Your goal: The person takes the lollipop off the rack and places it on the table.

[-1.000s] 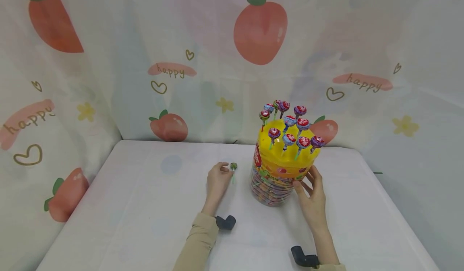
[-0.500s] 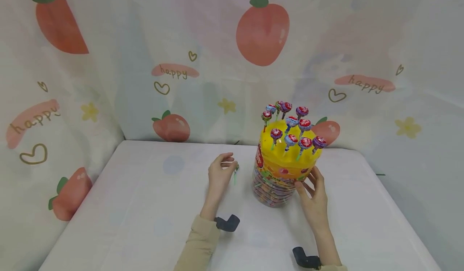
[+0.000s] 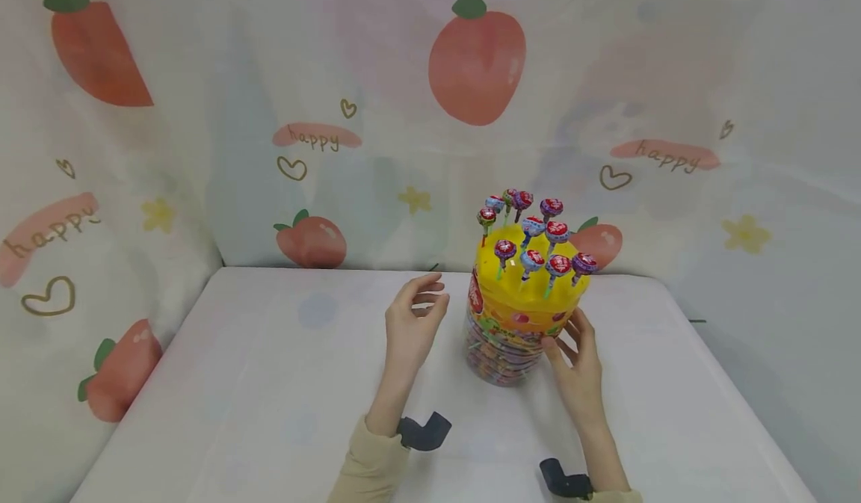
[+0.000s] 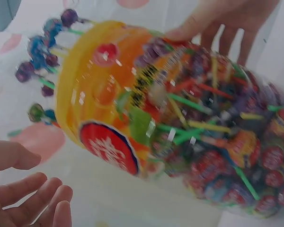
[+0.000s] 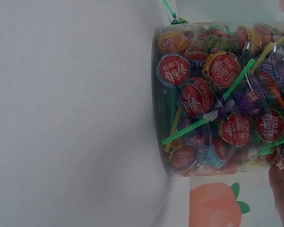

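A clear plastic jar (image 3: 504, 350) with a yellow lid (image 3: 511, 286) stands upright on the table. Wrapped lollipops fill it, and several more (image 3: 531, 260) stick up from the lid. My right hand (image 3: 581, 380) holds the jar's right side, thumb toward me and fingers around the side. Left of the jar, apart from it, is my left hand (image 3: 415, 323); its fingers are loosely bent and nothing shows between them in the left wrist view. A loose lollipop with a green stick (image 5: 169, 8) shows beside the jar's base in the right wrist view, its head partly hidden.
A white cloth covers the table (image 3: 269, 383). Behind and to the left hangs a printed backdrop (image 3: 390, 62) with peaches. A dark wrist mount (image 3: 425, 432) sits on the left wrist, another (image 3: 565, 479) on the right.
My left hand has moved up and a little right, its thumb and fingers spreading. The loose lollipop beside it is now out of sight in the head view. Right hand and jar stay put.
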Tool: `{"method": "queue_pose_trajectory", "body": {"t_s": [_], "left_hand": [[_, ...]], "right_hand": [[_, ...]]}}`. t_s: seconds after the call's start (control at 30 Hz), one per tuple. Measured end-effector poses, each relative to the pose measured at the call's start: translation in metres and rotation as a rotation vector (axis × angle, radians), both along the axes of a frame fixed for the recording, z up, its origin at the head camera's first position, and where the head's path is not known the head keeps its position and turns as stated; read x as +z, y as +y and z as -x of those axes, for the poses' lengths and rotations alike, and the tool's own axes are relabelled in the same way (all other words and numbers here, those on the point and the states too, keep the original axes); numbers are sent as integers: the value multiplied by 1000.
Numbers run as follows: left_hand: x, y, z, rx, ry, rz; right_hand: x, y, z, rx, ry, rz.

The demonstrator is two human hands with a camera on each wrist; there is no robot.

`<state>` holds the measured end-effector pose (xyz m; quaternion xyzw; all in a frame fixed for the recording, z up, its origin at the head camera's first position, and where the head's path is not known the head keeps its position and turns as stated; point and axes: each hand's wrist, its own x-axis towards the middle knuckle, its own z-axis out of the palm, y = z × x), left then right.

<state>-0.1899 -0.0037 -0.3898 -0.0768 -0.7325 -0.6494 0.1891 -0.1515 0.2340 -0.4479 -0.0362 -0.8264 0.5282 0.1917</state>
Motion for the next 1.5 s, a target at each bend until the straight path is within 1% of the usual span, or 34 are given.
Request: {"method": "queue_pose_trajectory", "body": {"t_s": [0.17,0.23,0.3,0.47,0.57,0.73,0.8,1.03,1.27,1.5], "left_hand": [[16,3,-13,-31,77,-1],[22,6,-15,-46,102,-2],[28,10,-15,-61,118,-5],[38,19,-13,-88,116,-12],[43,24,-12,-103,125,-9],[50,33,-9,-122,162,-15],[52,37,-8,-130,174,-23],[59,45,-6,-138,176,-14],[59,51,1,-119,209,25],[58,53,3,-107,223,41]], "right_hand": [[0,-1,0,-1,6,-3],[0,-1,-1,-2,8,-8],[0,0,-1,-2,9,-9],[0,0,0,0,8,-2],[0,0,0,2,12,2],[1,-1,0,-1,9,0],[1,-1,0,-5,2,0],[1,-1,-1,-3,6,-3],[0,-1,-1,-3,3,-2],[-1,0,0,-18,-12,-9]]}}
